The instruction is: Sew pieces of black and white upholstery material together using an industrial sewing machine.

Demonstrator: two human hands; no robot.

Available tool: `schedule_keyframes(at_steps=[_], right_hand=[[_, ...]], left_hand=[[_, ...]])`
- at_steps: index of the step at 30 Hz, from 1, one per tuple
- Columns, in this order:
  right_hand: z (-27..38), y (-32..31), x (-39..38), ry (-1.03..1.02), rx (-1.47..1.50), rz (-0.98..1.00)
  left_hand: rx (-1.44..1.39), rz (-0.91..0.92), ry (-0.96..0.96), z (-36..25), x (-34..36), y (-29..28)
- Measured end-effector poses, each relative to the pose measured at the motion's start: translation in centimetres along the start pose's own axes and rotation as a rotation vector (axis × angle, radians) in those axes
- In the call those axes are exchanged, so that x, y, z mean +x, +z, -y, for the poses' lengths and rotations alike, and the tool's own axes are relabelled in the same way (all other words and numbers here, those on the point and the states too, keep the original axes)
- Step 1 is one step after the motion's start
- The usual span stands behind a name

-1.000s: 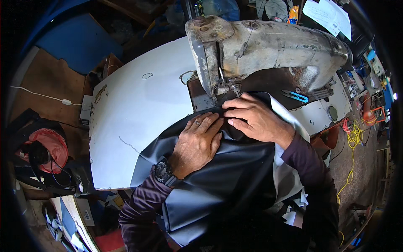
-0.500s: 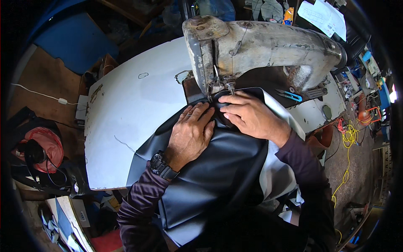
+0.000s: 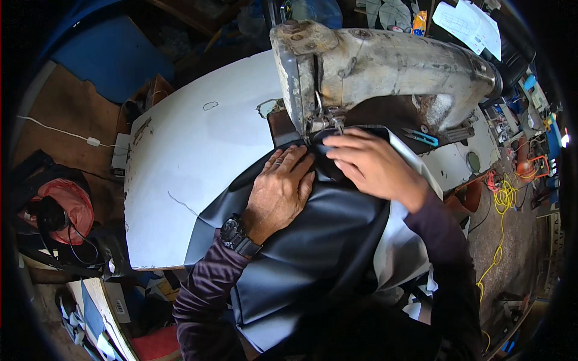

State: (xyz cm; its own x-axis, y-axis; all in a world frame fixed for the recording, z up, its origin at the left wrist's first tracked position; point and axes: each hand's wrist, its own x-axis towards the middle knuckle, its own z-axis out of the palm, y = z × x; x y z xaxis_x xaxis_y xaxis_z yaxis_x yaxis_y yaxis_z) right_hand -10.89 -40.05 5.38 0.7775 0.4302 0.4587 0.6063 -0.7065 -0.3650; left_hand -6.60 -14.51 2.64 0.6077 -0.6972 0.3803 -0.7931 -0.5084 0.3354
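My left hand (image 3: 280, 189) lies with stretched fingers on black sheet material (image 3: 301, 246), its fingertips just below the presser foot area (image 3: 310, 129) of a worn grey sewing machine (image 3: 397, 66). To its right, my right hand (image 3: 373, 168) is slightly blurred, its fingers apart and lightly bent over the same material near the needle. The material's pale backing (image 3: 403, 240) shows along the right side. A blue thread snipper (image 3: 424, 137) lies on the machine bed to the right. The exact stitching point is hidden among the fingers and folds.
The white, chipped tabletop (image 3: 168, 174) extends to the left. A bag with red lining (image 3: 69, 210) sits at far left beside a white cord (image 3: 66, 126). Papers (image 3: 466, 27) are behind the machine. A coiled yellow cable (image 3: 506, 195) lies on the floor at right.
Both hands and the black material moved slightly forward toward the machine. In the latest half second, my right hand shifted right and down a little, blurring.
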Motion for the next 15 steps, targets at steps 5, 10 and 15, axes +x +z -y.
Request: schedule_keyframes(at_steps=[5,10,15], right_hand=[[-6.2,-18.1,-9.1,0.191,-0.388,-0.342],[-23.2,-34.9,-7.4,0.631,-1.024,-0.203],[-29.4,-31.8,-6.0,0.878,-0.102,-0.217]], left_hand=[[0.016,0.006,-0.026,0.5,-0.8,-0.2],[-0.020,0.011,0.001,-0.2,0.4,0.3],[0.016,0.039,-0.045,0.5,-0.3,-0.2]])
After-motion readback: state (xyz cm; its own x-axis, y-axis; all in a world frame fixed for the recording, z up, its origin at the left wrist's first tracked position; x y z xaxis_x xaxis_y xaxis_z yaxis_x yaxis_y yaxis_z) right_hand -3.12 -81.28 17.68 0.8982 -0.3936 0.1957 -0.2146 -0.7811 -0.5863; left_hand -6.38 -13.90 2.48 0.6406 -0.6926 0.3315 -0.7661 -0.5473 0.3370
